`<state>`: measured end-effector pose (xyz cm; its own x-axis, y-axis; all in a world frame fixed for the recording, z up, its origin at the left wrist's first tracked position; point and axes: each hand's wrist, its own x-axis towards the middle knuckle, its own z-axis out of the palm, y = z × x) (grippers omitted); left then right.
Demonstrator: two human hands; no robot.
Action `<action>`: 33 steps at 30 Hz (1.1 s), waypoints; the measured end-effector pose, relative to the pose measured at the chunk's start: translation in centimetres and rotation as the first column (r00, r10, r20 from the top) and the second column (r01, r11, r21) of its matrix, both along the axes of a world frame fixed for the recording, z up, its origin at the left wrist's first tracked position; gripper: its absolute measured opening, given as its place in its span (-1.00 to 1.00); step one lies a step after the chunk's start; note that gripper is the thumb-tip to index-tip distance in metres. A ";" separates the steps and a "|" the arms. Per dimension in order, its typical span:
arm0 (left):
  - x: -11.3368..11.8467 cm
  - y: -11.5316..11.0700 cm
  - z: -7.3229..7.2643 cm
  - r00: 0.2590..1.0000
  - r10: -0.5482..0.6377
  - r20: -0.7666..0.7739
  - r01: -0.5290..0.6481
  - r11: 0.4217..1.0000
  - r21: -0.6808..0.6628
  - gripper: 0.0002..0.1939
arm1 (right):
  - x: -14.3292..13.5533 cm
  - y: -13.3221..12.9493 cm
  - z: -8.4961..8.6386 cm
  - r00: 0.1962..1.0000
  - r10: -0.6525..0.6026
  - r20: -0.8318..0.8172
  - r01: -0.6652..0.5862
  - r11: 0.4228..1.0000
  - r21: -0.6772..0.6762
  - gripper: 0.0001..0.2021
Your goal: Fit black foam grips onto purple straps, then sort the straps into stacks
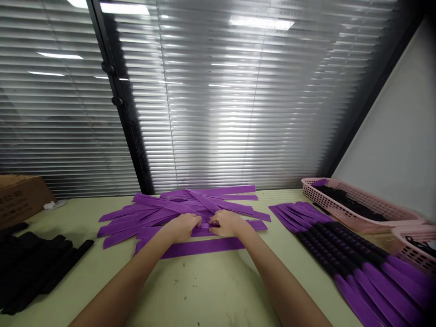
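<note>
A loose pile of flat purple straps (136,218) lies crisscrossed at the middle of the table. Both of my hands are on the near side of this pile, a short gap apart. My left hand (185,226) is closed, fingers pinched on a purple strap (204,226). Facing it, my right hand (226,222) pinches the same short stretch of strap from the other side. My fingertips partly hide the strap there. Nearer to me, one purple strap (207,247) lies almost straight across, under my wrists.
Purple straps with black middle sections (330,240) lie in a row on the right. Behind them stand a pink basket (361,222) with black items and a second pink basket (417,234). Black straps (37,259) and a cardboard box (23,200) are at left. Blinds (221,113) back the table.
</note>
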<state>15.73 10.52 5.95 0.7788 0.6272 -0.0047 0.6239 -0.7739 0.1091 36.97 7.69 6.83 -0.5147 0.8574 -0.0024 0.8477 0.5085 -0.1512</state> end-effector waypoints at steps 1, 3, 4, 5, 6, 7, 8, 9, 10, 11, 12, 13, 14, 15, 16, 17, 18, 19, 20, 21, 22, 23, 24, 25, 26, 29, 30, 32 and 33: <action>-0.1 0.1 -0.1 1.000 -0.006 0.022 0.006 1.000 -0.021 -0.70 | -0.1 0.0 -0.1 1.000 0.001 -0.002 -0.001 1.000 0.015 -0.66; -0.4 0.4 -0.4 0.999 -0.014 0.049 0.016 0.998 -0.055 -0.63 | -0.2 0.0 -0.3 1.000 0.002 0.000 -0.002 0.999 0.050 -0.65; -0.5 0.5 -0.5 0.998 -0.012 0.054 0.015 0.998 -0.064 -0.58 | -0.3 0.1 -0.4 1.000 0.004 0.005 -0.004 0.998 0.070 -0.63; -0.5 0.6 -0.6 0.998 -0.010 0.057 0.014 0.998 -0.067 -0.55 | -0.4 0.1 -0.5 1.000 0.006 0.012 -0.007 0.996 0.091 -0.61; -0.6 0.7 -0.6 0.998 -0.011 0.061 0.015 0.998 -0.066 -0.53 | -0.5 0.2 -0.6 1.000 0.007 0.024 -0.010 0.993 0.113 -0.60; -0.7 0.8 -0.6 0.998 -0.013 0.067 0.017 0.998 -0.059 -0.52 | -0.6 0.3 -0.8 0.999 0.009 0.038 -0.014 0.991 0.136 -0.60; -0.7 0.9 -0.6 0.997 -0.015 0.073 0.019 0.998 -0.053 -0.54 | -0.7 0.3 -0.9 0.998 0.010 0.055 -0.018 0.988 0.155 -0.62; -0.7 0.9 -0.6 0.997 -0.020 0.078 0.024 0.998 -0.050 -0.57 | -0.7 0.4 -0.9 0.997 0.011 0.075 -0.024 0.985 0.169 -0.65; -0.7 1.0 -0.6 0.996 -0.025 0.081 0.029 0.998 -0.053 -0.60 | -0.7 0.4 -1.0 0.996 0.013 0.094 -0.029 0.984 0.176 -0.70; -0.7 1.0 -0.5 0.996 -0.028 0.083 0.033 0.998 -0.062 -0.61 | -0.7 0.5 -1.1 0.994 0.013 0.109 -0.032 0.984 0.173 -0.74; -0.7 1.1 -0.5 0.996 -0.028 0.084 0.035 0.996 -0.076 -0.61 | -0.7 0.5 -1.2 0.993 0.012 0.116 -0.031 0.986 0.167 -0.76; -0.7 1.1 -0.5 0.996 -0.029 0.083 0.037 0.995 -0.093 -0.59 | -0.7 0.6 -1.3 0.994 0.010 0.113 -0.028 0.987 0.161 -0.78; -0.6 1.2 -0.5 0.996 -0.029 0.080 0.038 0.993 -0.108 -0.56 | -0.6 0.6 -1.4 0.995 0.005 0.102 -0.022 0.987 0.160 -0.79; -0.6 1.2 -0.6 0.997 -0.029 0.078 0.037 0.993 -0.115 -0.53 | -0.6 0.6 -1.4 0.996 0.000 0.088 -0.015 0.987 0.162 -0.80; -0.6 1.2 -0.7 0.997 -0.026 0.075 0.034 0.993 -0.114 -0.52 | -0.5 0.6 -1.5 0.997 -0.005 0.073 -0.007 0.986 0.167 -0.81; -0.5 1.2 -0.7 0.997 -0.023 0.072 0.030 0.994 -0.103 -0.52 | -0.5 0.6 -1.5 0.998 -0.011 0.062 0.000 0.985 0.175 -0.81; -0.5 1.2 -0.8 0.997 -0.020 0.071 0.026 0.996 -0.085 -0.53 | -0.5 0.5 -1.5 0.998 -0.020 0.055 0.010 0.983 0.182 -0.82; -0.5 1.1 -0.8 0.997 -0.016 0.070 0.021 0.998 -0.065 -0.54 | -0.5 0.5 -1.5 0.998 -0.033 0.051 0.023 0.983 0.184 -0.82; -0.4 1.0 -0.8 0.998 -0.011 0.068 0.014 0.999 -0.045 -0.54 | -0.5 0.4 -1.4 0.998 -0.050 0.047 0.040 0.983 0.181 -0.81; -0.3 0.9 -0.8 0.998 -0.005 0.064 0.007 1.000 -0.028 -0.54 | -0.6 0.3 -1.3 0.997 -0.067 0.040 0.059 0.983 0.174 -0.80; -0.2 0.7 -0.8 0.998 0.003 0.059 -0.002 1.000 -0.014 -0.53 | -0.6 0.3 -1.2 0.996 -0.086 0.029 0.080 0.983 0.167 -0.79; -0.1 0.5 -0.7 0.998 0.011 0.056 -0.011 1.000 0.002 -0.52 | -0.7 0.2 -1.0 0.995 -0.101 0.014 0.098 0.982 0.161 -0.77; 0.1 0.3 -0.6 0.998 0.022 0.054 -0.024 0.999 0.022 -0.52 | -0.8 0.1 -0.9 0.994 -0.110 -0.006 0.110 0.981 0.160 -0.76; 0.3 0.1 -0.4 0.998 0.038 0.053 -0.040 0.998 0.045 -0.53 | -0.9 0.0 -0.8 0.993 -0.112 -0.025 0.115 0.979 0.167 -0.75; 0.4 0.0 -0.3 0.997 0.060 0.054 -0.064 0.995 0.073 -0.56 | -1.0 0.0 -0.6 0.993 -0.110 -0.039 0.116 0.977 0.181 -0.74; 0.7 -0.5 0.6 0.987 0.144 0.067 -0.153 0.976 0.154 -0.67 | -1.1 -0.2 0.0 0.994 -0.098 -0.041 0.105 0.966 0.238 -0.73; 0.7 -0.6 1.0 0.983 0.166 0.075 -0.177 0.969 0.171 -0.69 | -1.0 -0.2 0.3 0.995 -0.097 -0.035 0.102 0.962 0.251 -0.74; 0.2 -0.7 2.2 0.973 0.207 0.101 -0.222 0.958 0.183 -0.69 | -0.5 -0.2 1.1 0.994 -0.102 -0.042 0.110 0.959 0.260 -0.78; -0.2 -0.7 2.9 0.966 0.235 0.110 -0.252 0.952 0.173 -0.68 | 0.0 -0.2 1.6 0.993 -0.108 -0.053 0.118 0.960 0.255 -0.79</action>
